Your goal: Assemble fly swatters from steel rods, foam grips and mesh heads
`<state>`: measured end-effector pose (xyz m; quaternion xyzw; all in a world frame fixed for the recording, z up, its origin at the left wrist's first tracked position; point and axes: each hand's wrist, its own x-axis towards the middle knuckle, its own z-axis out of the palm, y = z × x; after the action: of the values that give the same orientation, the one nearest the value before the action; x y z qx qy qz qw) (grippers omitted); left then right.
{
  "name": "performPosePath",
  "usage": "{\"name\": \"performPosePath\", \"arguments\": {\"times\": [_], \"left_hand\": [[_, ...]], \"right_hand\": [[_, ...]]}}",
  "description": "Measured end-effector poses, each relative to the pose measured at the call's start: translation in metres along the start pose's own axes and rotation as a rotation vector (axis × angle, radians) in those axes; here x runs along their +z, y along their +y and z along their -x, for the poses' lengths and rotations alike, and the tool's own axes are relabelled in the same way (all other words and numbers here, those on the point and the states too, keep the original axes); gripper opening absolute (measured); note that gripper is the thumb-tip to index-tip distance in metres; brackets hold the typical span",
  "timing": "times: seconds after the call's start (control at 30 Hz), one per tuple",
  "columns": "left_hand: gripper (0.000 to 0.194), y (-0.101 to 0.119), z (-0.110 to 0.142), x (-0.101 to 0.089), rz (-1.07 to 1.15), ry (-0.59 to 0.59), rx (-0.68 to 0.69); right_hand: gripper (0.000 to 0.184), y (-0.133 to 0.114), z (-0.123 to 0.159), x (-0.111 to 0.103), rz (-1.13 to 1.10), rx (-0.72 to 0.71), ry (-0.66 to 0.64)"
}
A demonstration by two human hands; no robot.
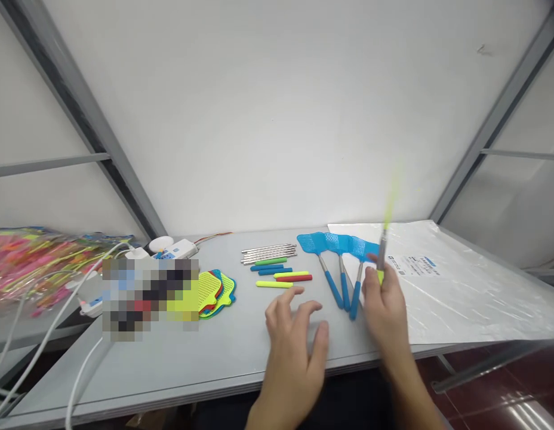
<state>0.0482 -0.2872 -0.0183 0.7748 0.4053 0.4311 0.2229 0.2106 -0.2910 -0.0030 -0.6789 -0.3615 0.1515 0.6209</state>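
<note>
My right grip is pinching a blurred yellow fly swatter by its handle, just beside the three blue fly swatters on the tabletop; my left grip is spread, near them.

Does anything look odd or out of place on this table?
One patch of the picture is pixelated, hiding whatever lies beside the stacked swatter heads. Also, the yellow-green fly swatter in the right hand is blurred, so its head is hard to make out.

Logged right of the right hand: a white plastic-wrapped sheet bearing a printed label. Well left of it: a clear bag of pink-and-yellow items (contents indistinct) and white cables.
</note>
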Motion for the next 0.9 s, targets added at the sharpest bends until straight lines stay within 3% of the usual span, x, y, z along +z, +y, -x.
{"name": "performPosePath", "arguments": {"times": [0.07, 0.13, 0.3, 0.4, 0.57, 0.9], "left_hand": [[0.021, -0.017, -0.008, -0.012, -0.151, -0.057, 0.016], [0.022, -0.036, -0.015, -0.024, -0.272, -0.103, 0.03], [0.026, -0.076, -0.018, -0.047, -0.422, -0.047, -0.003], [0.027, -0.085, -0.017, -0.052, -0.435, 0.006, -0.044], [0.026, -0.083, -0.017, -0.049, -0.461, 0.05, -0.011], [0.027, -0.085, -0.015, -0.049, -0.454, 0.008, -0.027]], "right_hand": [[0.057, -0.001, -0.017, -0.013, 0.279, -0.001, 0.02], [0.056, -0.002, -0.028, -0.015, 0.5, -0.001, -0.076], [0.055, 0.002, -0.046, 0.009, 0.898, -0.055, -0.256], [0.054, 0.005, -0.052, 0.025, 0.957, -0.065, -0.281], [0.051, 0.006, -0.053, 0.039, 1.045, -0.088, -0.305], [0.046, 0.005, -0.042, 0.037, 1.086, -0.146, -0.304]]}}
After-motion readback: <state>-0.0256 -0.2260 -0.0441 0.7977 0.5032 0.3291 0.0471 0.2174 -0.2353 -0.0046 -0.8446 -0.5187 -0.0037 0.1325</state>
